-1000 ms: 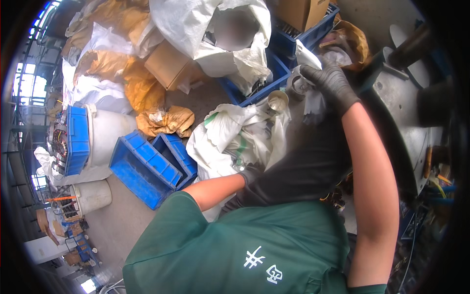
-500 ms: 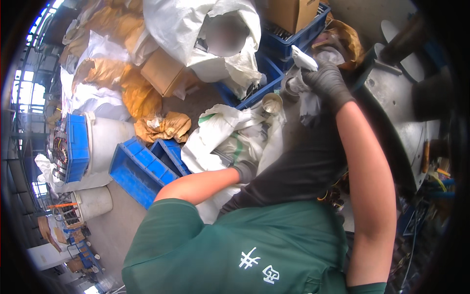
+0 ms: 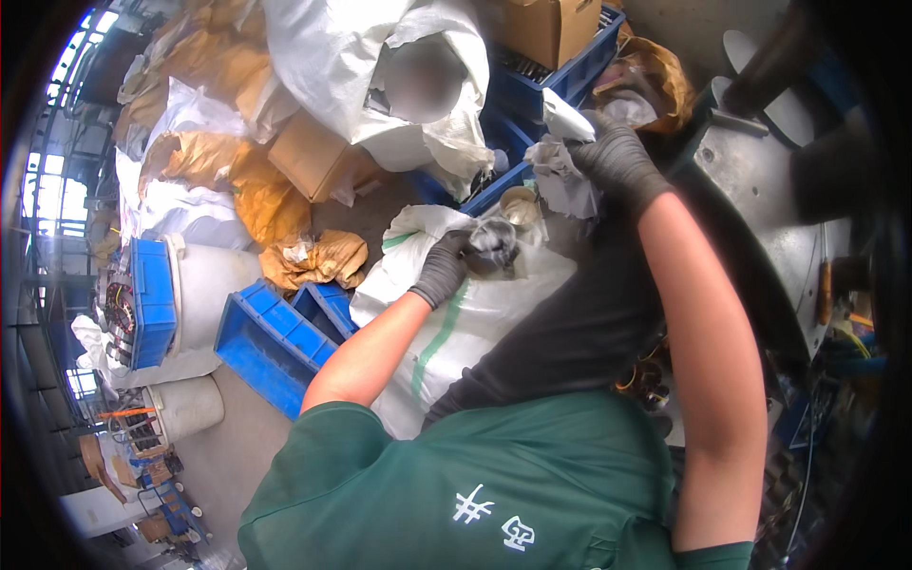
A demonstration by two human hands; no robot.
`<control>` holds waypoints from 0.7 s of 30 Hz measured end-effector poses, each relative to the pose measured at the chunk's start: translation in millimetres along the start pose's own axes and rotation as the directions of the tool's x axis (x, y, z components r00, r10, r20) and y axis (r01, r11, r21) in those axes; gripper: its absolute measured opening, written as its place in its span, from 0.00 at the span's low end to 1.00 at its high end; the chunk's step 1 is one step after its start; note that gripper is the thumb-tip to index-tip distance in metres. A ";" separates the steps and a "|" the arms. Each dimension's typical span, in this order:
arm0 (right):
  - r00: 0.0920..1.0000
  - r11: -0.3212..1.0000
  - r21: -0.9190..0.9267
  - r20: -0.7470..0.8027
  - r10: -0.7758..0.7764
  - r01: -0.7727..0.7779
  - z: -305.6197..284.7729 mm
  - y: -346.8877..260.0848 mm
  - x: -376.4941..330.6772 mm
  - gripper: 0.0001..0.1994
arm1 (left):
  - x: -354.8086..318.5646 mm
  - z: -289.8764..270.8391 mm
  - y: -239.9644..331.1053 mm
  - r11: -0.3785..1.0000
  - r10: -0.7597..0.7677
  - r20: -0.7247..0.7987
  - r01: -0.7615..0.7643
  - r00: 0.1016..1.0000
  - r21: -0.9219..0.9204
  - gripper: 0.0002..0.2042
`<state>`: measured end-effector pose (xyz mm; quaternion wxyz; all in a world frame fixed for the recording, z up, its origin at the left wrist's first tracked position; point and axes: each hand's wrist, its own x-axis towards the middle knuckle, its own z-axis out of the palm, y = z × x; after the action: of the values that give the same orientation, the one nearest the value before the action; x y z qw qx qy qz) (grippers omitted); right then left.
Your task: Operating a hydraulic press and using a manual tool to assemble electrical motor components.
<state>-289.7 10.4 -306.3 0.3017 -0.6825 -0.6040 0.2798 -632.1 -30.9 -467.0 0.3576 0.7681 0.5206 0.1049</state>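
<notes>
My left hand (image 3: pixel 441 272), in a grey glove, closes on the rim of a white woven sack (image 3: pixel 494 309) with a green stripe, lying in front of my dark-trousered leg. Clear crumpled plastic (image 3: pixel 493 237) bulges at the sack's mouth beside my fingers, and a pale round cup-like piece (image 3: pixel 520 206) sits just beyond. My right hand (image 3: pixel 617 157), also gloved, is raised farther right and grips a crumpled whitish sheet (image 3: pixel 562 179), either paper or plastic. A smooth white piece (image 3: pixel 567 116) sticks out by its fingertips; its kind is unclear.
A large white sack (image 3: pixel 328 57) stands ahead beside a cardboard box (image 3: pixel 309 155) and dark blue crates (image 3: pixel 560 76). Blue bins (image 3: pixel 271 347) lie to the left, near white drums (image 3: pixel 218 285). Metal machinery (image 3: pixel 760 180) borders the right side.
My left hand has come up from low inside the sack's folds to its mouth, and the sack now lies more spread out. My right hand has shifted slightly left with the crumpled sheet.
</notes>
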 end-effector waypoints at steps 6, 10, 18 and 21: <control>0.981 0.982 0.172 0.165 -0.105 0.076 12.5 -9.8 -1.6 0.34 | 21.6 -22.0 21.3 0.929 -0.108 -0.140 0.050 0.984 -0.366 0.11; 0.873 0.957 0.272 0.439 -0.215 0.099 12.8 -22.8 -22.2 0.43 | 30.0 -61.3 112.1 0.664 0.052 -0.179 -0.168 0.983 -0.728 0.10; 0.950 0.995 -0.030 0.303 -0.081 0.095 24.7 -41.6 -29.4 0.26 | 27.6 -19.8 63.8 0.723 0.021 0.159 0.094 0.987 -0.684 0.17; 0.990 0.993 0.085 0.101 -0.093 0.085 22.2 -35.1 -29.1 0.24 | -18.8 27.4 -23.7 0.979 0.046 0.250 -0.093 0.967 0.179 0.12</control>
<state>-332.6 -13.7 -294.1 0.3091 -0.6264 -0.6371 0.3258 -642.9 -54.7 -498.5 0.3402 0.8237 0.4527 -0.0280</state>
